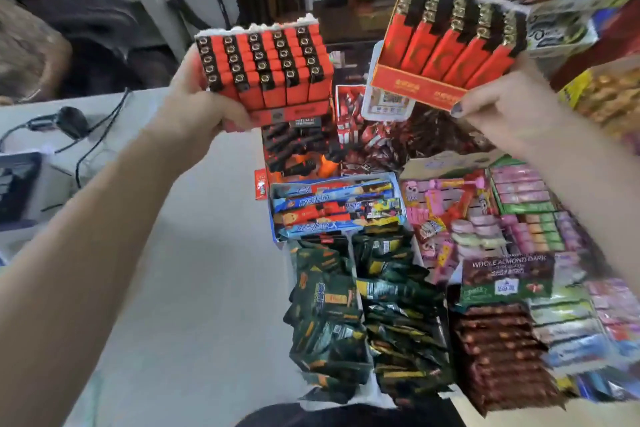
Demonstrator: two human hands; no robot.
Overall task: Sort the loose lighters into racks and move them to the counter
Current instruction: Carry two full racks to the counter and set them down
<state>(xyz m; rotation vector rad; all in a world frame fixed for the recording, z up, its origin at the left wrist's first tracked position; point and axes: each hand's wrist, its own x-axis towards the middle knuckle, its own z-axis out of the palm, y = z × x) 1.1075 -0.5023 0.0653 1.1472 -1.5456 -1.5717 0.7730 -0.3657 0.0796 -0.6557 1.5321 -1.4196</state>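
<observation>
Two full racks of orange lighters are held up in the air over the counter goods. The left rack [266, 69] sits in the left hand [204, 104], whose fingers wrap under its base and up its near side, thumb on the left edge. The right rack [446, 45] tilts away, pinched at its lower right corner by the right hand [512, 111], thumb on the front lip.

Each rack is probably thin card or plastic, light itself but weighty when loaded, and the lighters stand loose in their slots, so a tilt could spill them. Holding low at the base, as both hands do, looks soundest; the right corner pinch seems the less secure.

Below the grips lie loose lighters [298, 156], then snack boxes [336, 208] and packets [332, 315], with the pale counter [207, 288] to the left.
</observation>
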